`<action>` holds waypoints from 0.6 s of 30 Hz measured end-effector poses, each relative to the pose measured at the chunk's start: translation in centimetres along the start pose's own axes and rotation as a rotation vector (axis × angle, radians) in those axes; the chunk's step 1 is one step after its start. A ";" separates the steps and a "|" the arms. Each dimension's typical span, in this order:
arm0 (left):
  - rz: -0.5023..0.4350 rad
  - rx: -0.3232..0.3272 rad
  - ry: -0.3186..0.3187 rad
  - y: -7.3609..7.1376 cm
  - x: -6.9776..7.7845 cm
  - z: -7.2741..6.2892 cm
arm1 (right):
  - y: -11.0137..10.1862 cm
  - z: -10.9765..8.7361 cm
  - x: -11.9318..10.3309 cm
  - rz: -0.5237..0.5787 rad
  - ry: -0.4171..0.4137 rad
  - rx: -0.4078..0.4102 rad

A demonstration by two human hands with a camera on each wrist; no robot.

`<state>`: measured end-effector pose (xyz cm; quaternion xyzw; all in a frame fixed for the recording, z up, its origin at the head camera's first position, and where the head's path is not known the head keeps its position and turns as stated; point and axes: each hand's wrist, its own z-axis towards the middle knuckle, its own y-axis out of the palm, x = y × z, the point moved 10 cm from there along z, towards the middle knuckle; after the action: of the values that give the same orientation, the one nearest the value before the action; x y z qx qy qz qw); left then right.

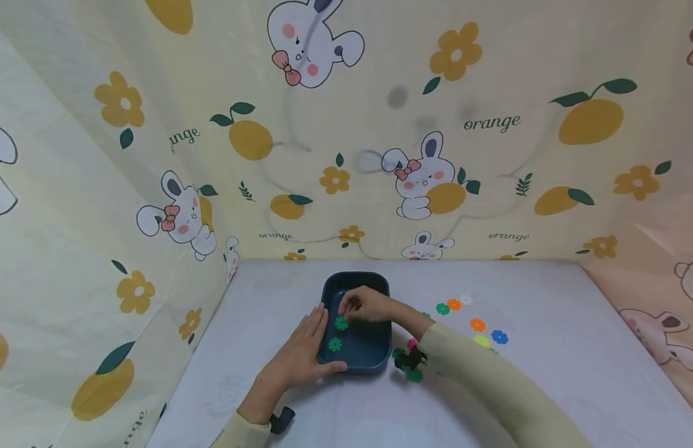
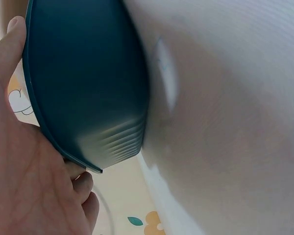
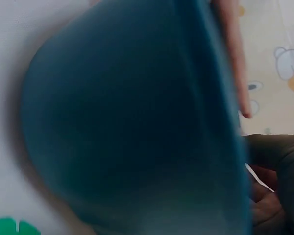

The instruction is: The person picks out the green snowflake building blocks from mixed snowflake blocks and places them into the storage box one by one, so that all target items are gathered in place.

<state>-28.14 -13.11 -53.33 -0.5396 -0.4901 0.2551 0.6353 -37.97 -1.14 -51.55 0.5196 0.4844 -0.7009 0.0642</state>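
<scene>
A dark blue plastic bin (image 1: 356,367) stands on the table. My left hand (image 1: 302,351) rests on it, straight fingers along its left side and thumb on the near rim; in the left wrist view, the bin's outer wall (image 2: 88,73) lies beside that palm. My right hand (image 1: 366,305) is over the inside of the bin, thumb and forefinger pinching a green snowflake disc (image 1: 341,323). A second green snowflake disc (image 1: 334,344) lies on the bin floor. In the right wrist view, the bin wall hides the right fingertips.
Right of the bin lie loose discs: green (image 1: 443,308), orange (image 1: 478,325), white (image 1: 466,300), blue (image 1: 499,336) and yellow (image 1: 481,340). Several more, green and pink (image 1: 412,343), are near or partly behind the right forearm. A printed cloth (image 1: 346,205) hangs behind the table.
</scene>
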 end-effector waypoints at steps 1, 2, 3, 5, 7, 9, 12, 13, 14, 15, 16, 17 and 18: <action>-0.001 0.002 0.004 0.0 0.0 0.0 | 0.3 0.2 0.1 0.000 0.002 -0.012; -0.003 0.005 0.009 0.0 0.1 -0.1 | 0.6 0.4 0.1 -0.001 0.004 -0.021; -0.006 0.007 0.014 0.0 0.1 0.0 | 0.9 0.5 0.2 -0.001 0.008 -0.030; -0.010 0.008 0.021 0.0 0.1 0.0 | 1.3 0.8 0.3 0.000 0.012 -0.042; -0.015 0.006 0.023 0.1 0.1 -0.1 | 1.7 1.0 0.6 -0.004 0.030 -0.047; -0.018 0.003 0.021 0.2 0.0 -0.1 | 1.9 1.1 0.8 -0.009 0.048 -0.049; -0.022 0.002 0.018 0.2 0.0 -0.1 | 2.0 1.1 1.1 -0.011 0.072 -0.051; -0.023 0.003 0.019 0.1 0.0 -0.1 | 2.1 1.2 1.2 -0.013 0.075 -0.052; -0.026 0.006 0.020 0.1 0.0 -0.1 | 2.0 1.2 1.2 -0.016 0.076 -0.050; -0.026 0.007 0.021 0.1 0.0 -0.1 | 2.0 1.2 1.2 -0.017 0.075 -0.049; -0.026 0.008 0.020 0.1 0.0 -0.1 | 2.0 1.2 1.2 -0.020 0.075 -0.048; -0.025 0.008 0.020 0.1 0.0 -0.1 | 2.0 1.3 1.3 -0.022 0.073 -0.047; -0.025 0.006 0.018 0.1 0.0 -0.1 | 2.0 1.3 1.3 -0.023 0.071 -0.046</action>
<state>-28.07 -13.15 -53.44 -0.5338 -0.4901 0.2440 0.6444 -38.18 -2.63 -53.80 0.5367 0.5082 -0.6716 0.0508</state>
